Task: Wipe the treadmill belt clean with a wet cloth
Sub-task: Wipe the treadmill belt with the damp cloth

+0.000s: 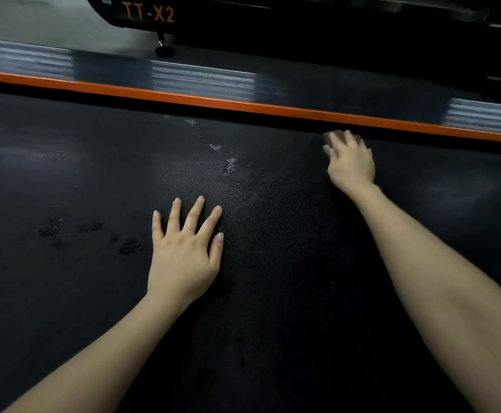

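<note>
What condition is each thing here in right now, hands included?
Treadmill belt: black, with whitish smudges and dark wet-looking spots.
Left hand: flat on belt, fingers spread.
Right hand: blurred, fingers spread over cloth.
Cloth: mostly hidden under that hand, beside orange rail.

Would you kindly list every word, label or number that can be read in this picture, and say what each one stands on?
"TT-X2": orange letters on the black machine housing at the top left, beyond the orange side rail.
No other text is readable: the treadmill belt and the rail show none, and the grey ribbed strips are blurred by motion.
</note>
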